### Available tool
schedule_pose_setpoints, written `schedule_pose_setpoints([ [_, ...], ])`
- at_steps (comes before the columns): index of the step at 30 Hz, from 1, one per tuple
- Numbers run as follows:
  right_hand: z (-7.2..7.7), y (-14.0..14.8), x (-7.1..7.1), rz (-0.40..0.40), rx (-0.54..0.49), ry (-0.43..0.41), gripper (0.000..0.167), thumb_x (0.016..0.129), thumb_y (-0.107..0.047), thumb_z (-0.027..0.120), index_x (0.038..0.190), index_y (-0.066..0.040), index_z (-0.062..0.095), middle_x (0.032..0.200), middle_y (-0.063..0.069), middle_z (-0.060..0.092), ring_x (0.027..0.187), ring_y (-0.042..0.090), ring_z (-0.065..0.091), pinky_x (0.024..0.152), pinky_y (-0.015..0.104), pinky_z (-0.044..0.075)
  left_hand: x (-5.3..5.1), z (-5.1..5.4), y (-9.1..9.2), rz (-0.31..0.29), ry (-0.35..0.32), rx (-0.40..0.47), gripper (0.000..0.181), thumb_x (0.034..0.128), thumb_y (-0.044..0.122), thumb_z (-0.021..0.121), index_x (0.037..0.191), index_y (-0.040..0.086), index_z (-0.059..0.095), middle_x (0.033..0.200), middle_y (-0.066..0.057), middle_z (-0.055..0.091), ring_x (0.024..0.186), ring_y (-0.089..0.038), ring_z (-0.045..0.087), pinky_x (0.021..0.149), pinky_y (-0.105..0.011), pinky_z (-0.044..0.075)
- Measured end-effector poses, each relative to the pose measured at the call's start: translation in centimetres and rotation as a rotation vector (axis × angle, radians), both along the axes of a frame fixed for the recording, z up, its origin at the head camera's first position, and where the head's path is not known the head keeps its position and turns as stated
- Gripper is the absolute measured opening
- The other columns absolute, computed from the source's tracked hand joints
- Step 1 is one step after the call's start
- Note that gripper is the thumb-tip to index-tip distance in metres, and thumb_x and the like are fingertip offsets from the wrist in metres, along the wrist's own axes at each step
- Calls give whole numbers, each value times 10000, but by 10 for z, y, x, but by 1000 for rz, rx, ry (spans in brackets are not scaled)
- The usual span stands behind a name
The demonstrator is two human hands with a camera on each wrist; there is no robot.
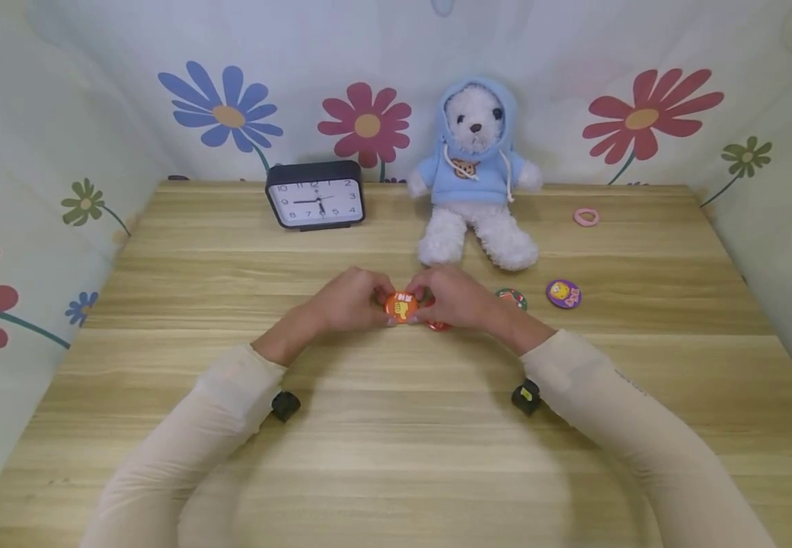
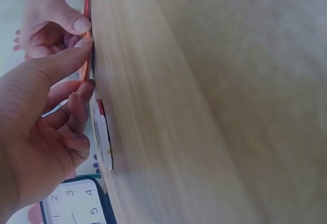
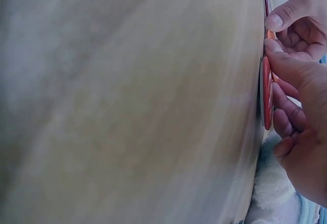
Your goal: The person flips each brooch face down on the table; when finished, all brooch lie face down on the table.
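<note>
Both the left hand (image 1: 357, 302) and the right hand (image 1: 456, 301) meet just below the frame's centre, fingers pinching opposite sides of a round, glossy orange badge (image 1: 400, 308) at or just above the pale wooden table (image 1: 396, 457). A round red badge (image 1: 439, 326) shows partly behind the right hand. The step appears to be positioning the orange badge; next calls for loosening both pinches evenly, without nudging the red one.
</note>
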State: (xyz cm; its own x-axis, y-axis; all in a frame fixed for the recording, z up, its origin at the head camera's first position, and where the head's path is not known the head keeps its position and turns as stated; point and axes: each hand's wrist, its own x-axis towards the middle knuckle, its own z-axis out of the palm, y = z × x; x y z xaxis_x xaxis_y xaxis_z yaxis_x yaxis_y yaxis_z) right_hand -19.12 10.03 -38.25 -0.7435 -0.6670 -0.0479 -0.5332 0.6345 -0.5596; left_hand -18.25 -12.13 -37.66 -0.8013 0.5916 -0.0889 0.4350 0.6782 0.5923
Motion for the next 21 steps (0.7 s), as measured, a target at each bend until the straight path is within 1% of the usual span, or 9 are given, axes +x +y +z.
schedule_pose_setpoints([
  [6, -2, 1, 0, -4, -33, 1, 340, 802, -212, 873, 1090, -88, 741, 975, 27, 758, 909, 162, 661, 833, 323, 553, -2, -1, 2, 15, -10, 8, 281, 768, 134, 866, 989, 74, 704, 914, -57, 760, 839, -159, 684, 805, -312, 574],
  [10, -4, 1, 0, 12, -54, 11, 330, 810, -199, 867, 1092, -102, 727, 965, 26, 746, 907, 162, 665, 828, 324, 556, -2, -2, 1, 23, -18, 16, 318, 747, 128, 885, 977, 78, 670, 906, -68, 750, 802, -169, 672, 753, -295, 567],
  [15, -6, 2, -1, 2, -82, -8, 336, 810, -186, 865, 1097, -91, 718, 960, 42, 744, 906, 167, 671, 826, 317, 563, -3, -1, 1, 12, -18, 35, 324, 739, 115, 885, 972, 74, 663, 904, -74, 747, 764, -170, 651, 704, -272, 545],
  [21, -6, 3, 0, -16, -123, -35, 301, 827, -162, 848, 1080, -87, 703, 954, 50, 741, 897, 165, 673, 804, 308, 566, -4, 0, -1, -3, -9, 68, 293, 752, 90, 868, 958, 72, 660, 910, -82, 752, 792, -184, 656, 727, -294, 550],
])
